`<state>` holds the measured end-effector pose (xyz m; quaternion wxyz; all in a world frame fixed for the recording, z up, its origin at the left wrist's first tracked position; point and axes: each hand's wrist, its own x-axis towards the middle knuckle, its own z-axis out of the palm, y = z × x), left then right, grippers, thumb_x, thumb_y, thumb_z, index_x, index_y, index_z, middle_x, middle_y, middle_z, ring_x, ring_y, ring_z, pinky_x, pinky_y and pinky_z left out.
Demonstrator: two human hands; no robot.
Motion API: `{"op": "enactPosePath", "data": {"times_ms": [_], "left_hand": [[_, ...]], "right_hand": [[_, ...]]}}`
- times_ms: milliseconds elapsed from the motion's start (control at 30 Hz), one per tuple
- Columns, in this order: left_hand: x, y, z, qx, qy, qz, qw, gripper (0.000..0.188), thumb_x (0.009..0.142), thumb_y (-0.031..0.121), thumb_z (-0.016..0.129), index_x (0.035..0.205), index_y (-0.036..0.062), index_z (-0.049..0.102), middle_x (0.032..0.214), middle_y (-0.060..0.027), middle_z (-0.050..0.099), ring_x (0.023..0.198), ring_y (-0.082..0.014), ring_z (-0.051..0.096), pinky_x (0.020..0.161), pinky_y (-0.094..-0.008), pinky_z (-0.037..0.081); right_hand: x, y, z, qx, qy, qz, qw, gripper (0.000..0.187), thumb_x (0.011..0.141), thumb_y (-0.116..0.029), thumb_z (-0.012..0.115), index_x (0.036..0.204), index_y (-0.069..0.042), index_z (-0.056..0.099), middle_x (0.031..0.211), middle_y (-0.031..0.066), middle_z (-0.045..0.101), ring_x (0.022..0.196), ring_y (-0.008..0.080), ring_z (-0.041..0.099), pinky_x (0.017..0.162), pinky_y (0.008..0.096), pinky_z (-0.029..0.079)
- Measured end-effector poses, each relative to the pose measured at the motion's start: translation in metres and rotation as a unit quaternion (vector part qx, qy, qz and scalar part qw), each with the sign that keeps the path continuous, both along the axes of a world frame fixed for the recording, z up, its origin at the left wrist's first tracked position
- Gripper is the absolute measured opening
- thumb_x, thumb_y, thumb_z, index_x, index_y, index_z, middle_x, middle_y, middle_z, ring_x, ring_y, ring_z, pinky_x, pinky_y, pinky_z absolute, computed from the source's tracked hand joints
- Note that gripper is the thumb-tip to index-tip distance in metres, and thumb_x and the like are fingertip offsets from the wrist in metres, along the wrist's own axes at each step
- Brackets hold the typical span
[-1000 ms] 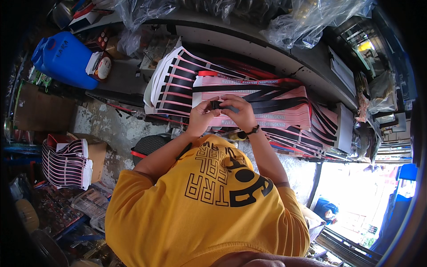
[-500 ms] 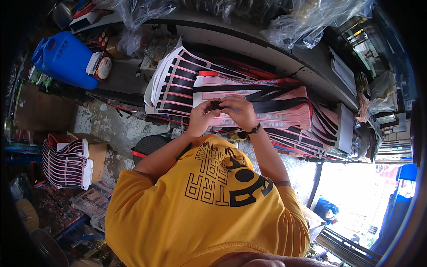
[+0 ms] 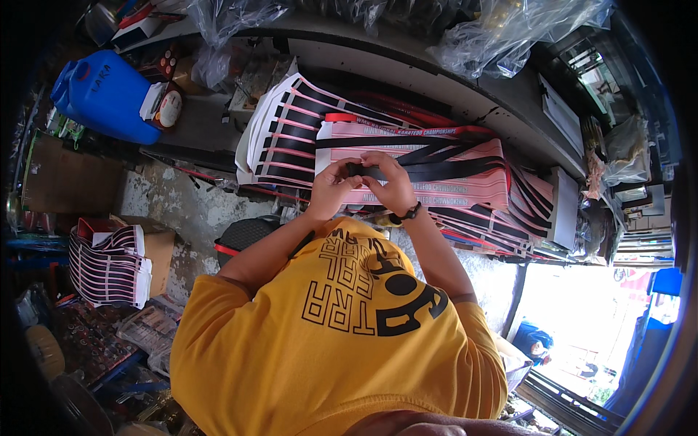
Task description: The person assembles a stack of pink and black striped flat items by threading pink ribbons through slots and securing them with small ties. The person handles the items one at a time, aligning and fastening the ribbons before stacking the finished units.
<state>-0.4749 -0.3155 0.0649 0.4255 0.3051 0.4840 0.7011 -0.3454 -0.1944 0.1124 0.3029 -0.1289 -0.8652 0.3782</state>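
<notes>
Both hands meet over a pile of printed pink sheets [image 3: 411, 200] on the bench. My left hand [image 3: 332, 190] pinches the end of a black ribbon [image 3: 458, 170] between thumb and fingers. Close beside it, my right hand [image 3: 392, 186], with a dark band on the wrist, grips the same ribbon near that end. From the fingers the ribbon runs rightward over the pink sheets. The exact fold of the ribbon between the fingertips is too small to make out. A red printed ribbon [image 3: 414, 133] lies along the far side of the sheets.
White sheets with black strips [image 3: 280, 134] lie left of the pink ones. A blue jerrycan [image 3: 109, 94] stands at the far left. Clear plastic bags [image 3: 502, 43] hang over the bench's back. A cardboard box [image 3: 161, 254] with striped sheets sits lower left.
The small dark bunch between my fingertips now shows as a ribbon end drawn out flat toward the right. My right hand has shifted slightly, and its fingers are more upright.
</notes>
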Motion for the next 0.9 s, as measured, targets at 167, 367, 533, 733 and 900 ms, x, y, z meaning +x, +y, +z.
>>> {"op": "enactPosePath", "data": {"times_ms": [167, 367, 533, 733, 900], "left_hand": [[0.003, 0.001, 0.002, 0.004, -0.043, -0.010, 0.999, 0.032, 0.090, 0.002, 0.066, 0.122, 0.0003, 0.059, 0.092, -0.0016, 0.062, 0.082, -0.0075, 0.060, 0.077, -0.0217, 0.051], [0.006, 0.001, 0.006, -0.009, -0.082, -0.037, 0.996, 0.034, 0.092, 0.002, 0.064, 0.125, -0.0007, 0.058, 0.096, -0.0027, 0.064, 0.087, -0.0091, 0.061, 0.081, -0.0255, 0.052], [-0.025, 0.015, -0.002, -0.013, 0.214, -0.057, 0.975, 0.042, 0.087, 0.010, 0.069, 0.127, 0.0017, 0.057, 0.110, -0.0091, 0.065, 0.103, -0.0203, 0.060, 0.092, -0.0359, 0.048], [-0.086, 0.035, -0.032, -0.160, 0.644, 0.076, 0.744, 0.043, 0.082, 0.005, 0.062, 0.125, 0.0037, 0.058, 0.126, -0.0176, 0.059, 0.119, -0.0375, 0.052, 0.098, -0.0472, 0.043], [-0.094, 0.047, -0.050, -0.171, 0.655, 0.079, 0.732, 0.046, 0.076, -0.003, 0.057, 0.121, 0.0036, 0.059, 0.115, -0.0167, 0.063, 0.111, -0.0378, 0.055, 0.094, -0.0493, 0.045]], "right_hand": [[0.005, -0.005, -0.014, -0.025, -0.047, 0.015, 0.998, 0.039, 0.082, 0.001, 0.065, 0.115, -0.003, 0.046, 0.112, 0.0187, 0.061, 0.104, 0.0408, 0.059, 0.090, 0.0422, 0.048], [0.006, 0.001, -0.031, 0.017, -0.020, 0.063, 0.998, 0.033, 0.080, 0.006, 0.063, 0.104, -0.003, 0.042, 0.102, 0.0172, 0.051, 0.095, 0.0395, 0.055, 0.080, 0.0438, 0.048], [0.010, 0.009, -0.031, 0.051, -0.028, 0.043, 0.997, 0.033, 0.079, 0.008, 0.063, 0.103, -0.003, 0.042, 0.099, 0.0168, 0.050, 0.092, 0.0386, 0.054, 0.077, 0.0426, 0.047], [0.015, 0.019, -0.019, 0.043, -0.040, 0.019, 0.998, 0.033, 0.081, 0.002, 0.066, 0.102, -0.002, 0.042, 0.099, 0.0163, 0.050, 0.090, 0.0373, 0.053, 0.076, 0.0419, 0.047], [0.013, 0.021, -0.006, 0.061, -0.044, 0.015, 0.997, 0.035, 0.082, -0.005, 0.070, 0.102, -0.001, 0.042, 0.098, 0.0153, 0.050, 0.090, 0.0358, 0.054, 0.077, 0.0404, 0.047]]}}
